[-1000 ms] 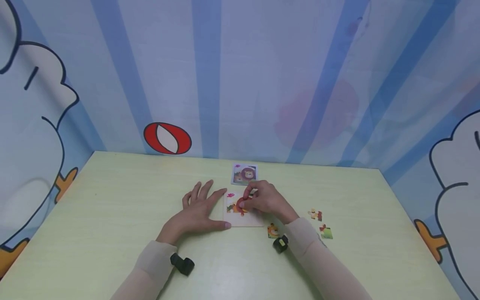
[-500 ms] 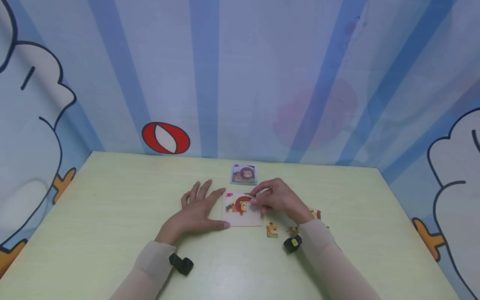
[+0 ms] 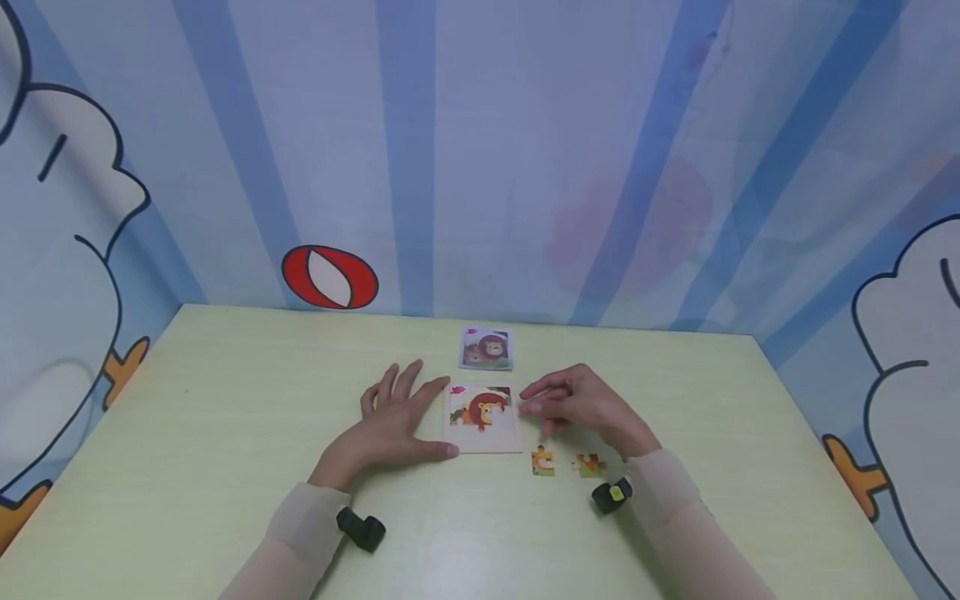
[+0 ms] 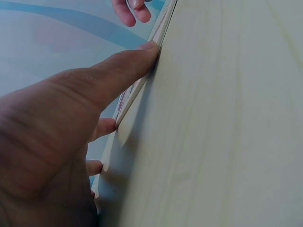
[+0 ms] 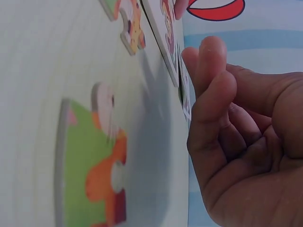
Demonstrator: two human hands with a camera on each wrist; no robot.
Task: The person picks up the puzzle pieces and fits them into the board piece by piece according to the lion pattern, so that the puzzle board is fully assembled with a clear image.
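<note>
A white square puzzle board [image 3: 487,442] lies mid-table, with a joined part of a lion picture in its upper half. At its left side is my left hand [image 3: 393,425], fingers spread. The thumb [image 4: 142,54] touches the board's near left corner and the index finger reaches its far left corner. My right hand [image 3: 588,404] hovers just right of the board, fingers loosely bent, nothing between them. Below it lie two loose puzzle pieces, an orange-yellow one [image 3: 543,461] and a green-orange one [image 3: 591,466], the latter large in the right wrist view.
A small lion picture card [image 3: 486,348] lies behind the board, near the table's far edge. The pale wooden table [image 3: 247,392] meets a blue striped backdrop [image 3: 480,167] with printed cartoon shapes. My right forearm covers part of the table's right side.
My right hand has drawn back from the board to the right, uncovering the lion's face and mane. A loose piece under the wrist has come into view. The left hand stays in place.
</note>
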